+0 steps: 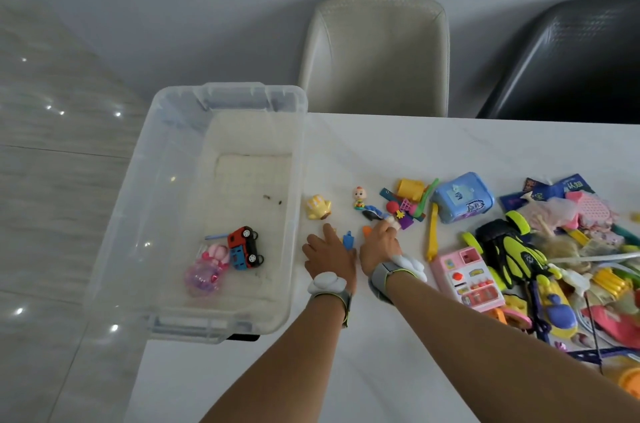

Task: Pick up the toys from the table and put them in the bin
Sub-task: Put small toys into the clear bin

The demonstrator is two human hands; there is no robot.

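While both forearms reach forward over a white table (398, 152), the left hand (330, 254) lies flat with fingers spread and relaxed, holding nothing, just beside a small blue toy piece (348, 239). The right hand (379, 244) curls its fingertips around a small toy at the edge of a cluster; what exactly it pinches is too small to tell. Each wrist wears one band with a white device.

A clear plastic bin (194, 214) sits at the table's left end, overhanging the edge. Inside lie three toys: a red and blue car (244, 247), a pink translucent toy (207, 270) and a thin blue stick.

On the table near the hands stand one yellow glove-shaped toy (318, 207) and one small figurine (359, 197). Farther right are a blue box toy (462, 197), a pink vending-machine toy (471, 279) and a dense heap of mixed toys too tangled to count. Two chairs stand behind, one cream (375, 55), one black (571, 66).
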